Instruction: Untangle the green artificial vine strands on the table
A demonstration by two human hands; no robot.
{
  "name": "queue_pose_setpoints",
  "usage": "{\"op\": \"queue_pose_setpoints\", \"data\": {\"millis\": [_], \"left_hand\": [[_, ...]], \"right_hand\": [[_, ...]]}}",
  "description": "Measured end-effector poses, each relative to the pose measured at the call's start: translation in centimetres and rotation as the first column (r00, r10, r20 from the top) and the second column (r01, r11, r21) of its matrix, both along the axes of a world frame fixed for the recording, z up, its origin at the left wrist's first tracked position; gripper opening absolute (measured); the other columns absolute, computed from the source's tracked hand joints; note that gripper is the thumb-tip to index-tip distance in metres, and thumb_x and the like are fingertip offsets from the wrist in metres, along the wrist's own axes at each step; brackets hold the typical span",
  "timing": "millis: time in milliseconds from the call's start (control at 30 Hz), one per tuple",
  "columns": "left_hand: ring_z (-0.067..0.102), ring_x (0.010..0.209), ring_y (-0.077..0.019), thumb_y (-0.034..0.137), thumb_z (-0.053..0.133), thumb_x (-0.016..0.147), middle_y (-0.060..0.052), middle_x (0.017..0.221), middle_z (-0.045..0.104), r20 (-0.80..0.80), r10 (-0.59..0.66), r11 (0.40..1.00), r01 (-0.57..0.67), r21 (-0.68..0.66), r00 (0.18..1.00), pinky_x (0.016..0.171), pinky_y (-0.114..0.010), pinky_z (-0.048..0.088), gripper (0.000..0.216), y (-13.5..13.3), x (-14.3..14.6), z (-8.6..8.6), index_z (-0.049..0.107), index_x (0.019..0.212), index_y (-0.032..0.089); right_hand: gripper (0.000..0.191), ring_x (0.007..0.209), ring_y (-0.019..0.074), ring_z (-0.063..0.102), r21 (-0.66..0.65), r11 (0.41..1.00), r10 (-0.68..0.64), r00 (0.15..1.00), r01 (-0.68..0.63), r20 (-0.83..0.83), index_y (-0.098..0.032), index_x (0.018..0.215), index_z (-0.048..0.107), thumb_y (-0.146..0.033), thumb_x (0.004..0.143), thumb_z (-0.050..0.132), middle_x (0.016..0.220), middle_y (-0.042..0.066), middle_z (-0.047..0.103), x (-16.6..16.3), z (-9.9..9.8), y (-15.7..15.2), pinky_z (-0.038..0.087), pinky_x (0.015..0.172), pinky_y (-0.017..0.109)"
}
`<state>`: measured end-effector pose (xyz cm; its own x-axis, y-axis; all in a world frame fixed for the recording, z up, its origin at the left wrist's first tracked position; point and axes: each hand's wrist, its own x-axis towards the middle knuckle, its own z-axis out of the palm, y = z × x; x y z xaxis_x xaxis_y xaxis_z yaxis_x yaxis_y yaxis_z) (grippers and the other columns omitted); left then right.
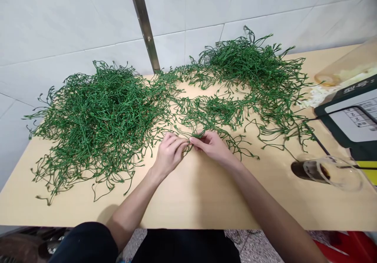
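Note:
Both hands meet at the middle of a pale wooden table (188, 200). My left hand (170, 153) is curled, fingers pinched on thin green plastic stems. My right hand (210, 145) pinches the same green stem piece (198, 135) from the other side. A large heap of green stems (97, 117) lies to the left. A second, looser heap (253, 66) spreads at the back right, with scattered strands (215, 111) just beyond my fingers.
A clear cup with dark liquid (326, 170) stands at the right. Behind it lies a dark device with a label (353, 117) and a clear plastic container (344, 68). A white tiled wall with a metal strip (144, 23) backs the table.

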<state>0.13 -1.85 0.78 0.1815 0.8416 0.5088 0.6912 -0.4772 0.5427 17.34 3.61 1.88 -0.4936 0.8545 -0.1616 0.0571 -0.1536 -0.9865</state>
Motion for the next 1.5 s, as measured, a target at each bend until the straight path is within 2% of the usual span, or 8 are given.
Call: {"op": "queue_pose_setpoints", "data": {"millis": [200, 333, 533, 700, 800, 1133, 1300, 1500], "left_hand": [[0.052, 0.077, -0.0183, 0.018, 0.043, 0.099, -0.006, 0.079, 0.062, -0.065, 0.005, 1.000, -0.007, -0.017, 0.998, 0.072, -0.032, 0.046, 0.022, -0.1, 0.1, 0.1, 0.065, 0.097, 0.017], [0.054, 0.087, -0.0196, 0.015, 0.044, 0.097, -0.008, 0.093, 0.063, -0.025, 0.199, 0.978, -0.196, 0.070, 0.980, 0.079, -0.034, 0.047, 0.023, 0.0, -0.4, -0.2, 0.065, 0.107, 0.019], [0.048, 0.104, -0.0264, 0.009, 0.049, 0.092, -0.010, 0.109, 0.062, -0.045, 0.498, 0.849, -0.477, 0.227, 0.866, 0.087, -0.044, 0.040, 0.031, 0.0, -0.9, -0.1, 0.070, 0.108, 0.025], [0.055, 0.101, -0.0222, 0.008, 0.052, 0.091, -0.009, 0.104, 0.066, -0.097, 0.124, 0.954, -0.092, 0.286, 0.988, 0.089, -0.039, 0.047, 0.032, -0.1, -0.6, -0.1, 0.063, 0.118, 0.023], [0.057, 0.110, -0.0216, 0.009, 0.051, 0.093, -0.011, 0.116, 0.066, -0.157, -0.036, 0.968, 0.073, 0.240, 0.987, 0.095, -0.039, 0.049, 0.035, 0.0, -0.3, -0.4, 0.056, 0.126, 0.021], [0.053, 0.090, -0.0199, 0.016, 0.055, 0.094, -0.008, 0.093, 0.068, -0.118, 0.007, 0.995, 0.005, 0.104, 0.993, 0.083, -0.036, 0.049, 0.015, 0.1, -0.1, -0.3, 0.062, 0.107, 0.017], [0.052, 0.088, -0.0196, 0.013, 0.052, 0.095, -0.007, 0.090, 0.064, -0.113, 0.032, 0.991, -0.017, 0.134, 0.993, 0.080, -0.034, 0.049, 0.011, 0.2, 0.0, 0.0, 0.061, 0.100, 0.018], [0.052, 0.085, -0.0197, 0.015, 0.047, 0.097, -0.006, 0.087, 0.062, -0.113, -0.032, 0.999, 0.035, 0.025, 0.993, 0.078, -0.033, 0.049, 0.021, 0.0, -0.1, -0.4, 0.057, 0.115, 0.017]], "right_hand": [[0.048, 0.056, 0.0119, 0.049, -0.017, 0.994, -0.112, 0.994, 0.112, 0.000, -0.016, 0.070, 0.063, -0.063, 0.070, 0.072, 0.057, -0.001, 0.055, 0.4, -0.1, 0.3, 0.039, 0.057, 0.028], [0.052, 0.054, 0.0120, 0.048, -0.030, 0.996, -0.086, 0.996, 0.086, 0.007, -0.016, 0.069, 0.064, -0.068, 0.069, 0.070, 0.054, -0.002, 0.054, 0.5, 0.1, 0.3, 0.038, 0.055, 0.028], [0.055, 0.054, 0.0120, 0.048, -0.054, 0.997, -0.057, 0.998, 0.056, -0.019, -0.017, 0.066, 0.065, -0.071, 0.068, 0.068, 0.054, -0.001, 0.055, 0.3, 0.3, 0.4, 0.039, 0.056, 0.028], [0.050, 0.054, 0.0123, 0.049, -0.074, 0.997, 0.020, 0.999, -0.023, -0.045, -0.016, 0.066, 0.067, -0.066, 0.071, 0.069, 0.055, -0.001, 0.056, 0.3, 0.2, 0.5, 0.039, 0.057, 0.028], [0.045, 0.054, 0.0124, 0.049, -0.108, 0.993, 0.044, 0.996, -0.052, -0.071, -0.017, 0.063, 0.066, -0.061, 0.071, 0.071, 0.054, 0.000, 0.058, 0.3, 0.2, 0.5, 0.038, 0.056, 0.028], [0.044, 0.053, 0.0130, 0.049, -0.053, 0.996, 0.077, 0.997, -0.076, 0.027, -0.017, 0.056, 0.064, -0.057, 0.073, 0.069, 0.051, 0.000, 0.056, 0.4, 0.2, 0.5, 0.038, 0.058, 0.029], [0.043, 0.052, 0.0109, 0.046, 0.011, 0.999, -0.045, 0.998, 0.044, 0.046, -0.018, 0.056, 0.055, -0.053, 0.069, 0.076, 0.052, -0.003, 0.052, 0.1, 0.6, 0.2, 0.035, 0.054, 0.027], [0.042, 0.052, 0.0103, 0.045, 0.007, 0.998, -0.069, 0.998, 0.069, 0.008, -0.018, 0.063, 0.056, -0.053, 0.068, 0.078, 0.054, -0.004, 0.051, 0.0, 0.8, 0.1, 0.036, 0.053, 0.027]]}}
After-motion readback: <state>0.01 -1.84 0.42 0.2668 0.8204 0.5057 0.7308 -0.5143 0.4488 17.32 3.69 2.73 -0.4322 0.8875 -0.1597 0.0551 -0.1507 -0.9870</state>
